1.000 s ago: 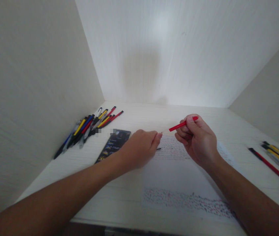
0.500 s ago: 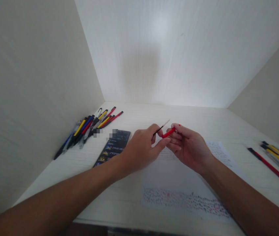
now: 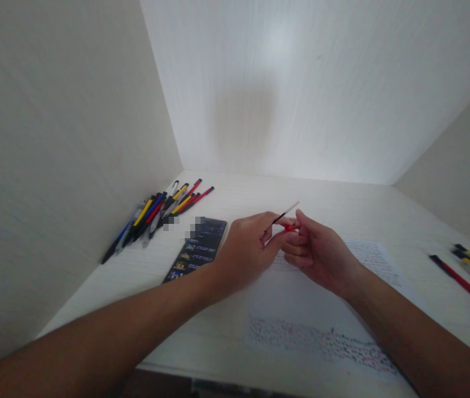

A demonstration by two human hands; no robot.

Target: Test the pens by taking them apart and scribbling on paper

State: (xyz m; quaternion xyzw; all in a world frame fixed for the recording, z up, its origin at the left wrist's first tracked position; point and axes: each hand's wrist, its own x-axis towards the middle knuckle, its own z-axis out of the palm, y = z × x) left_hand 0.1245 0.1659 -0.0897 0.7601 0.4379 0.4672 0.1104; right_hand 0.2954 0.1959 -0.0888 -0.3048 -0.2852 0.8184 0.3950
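Both hands meet above a written sheet of paper (image 3: 293, 301). My left hand (image 3: 249, 249) is closed, with a thin pen refill (image 3: 285, 212), part dark and part pale, sticking up to the right from its fingers. My right hand (image 3: 324, 251) has its fingers curled round a red pen barrel (image 3: 290, 227), and only a short piece of it shows. The left thumb and fingertips also press at this red piece. Most of the barrel is hidden by the fingers.
To the left, a phone (image 3: 197, 249) with a lit screen lies beside my left wrist. A pile of pens (image 3: 152, 215) rests along the left wall. More pens, a red pen (image 3: 467, 287) among them, lie at the right. White panels enclose the desk.
The hands have come closer together, and much less of the red barrel shows between them. The refill stays in my left hand. The whole view has shifted slightly.
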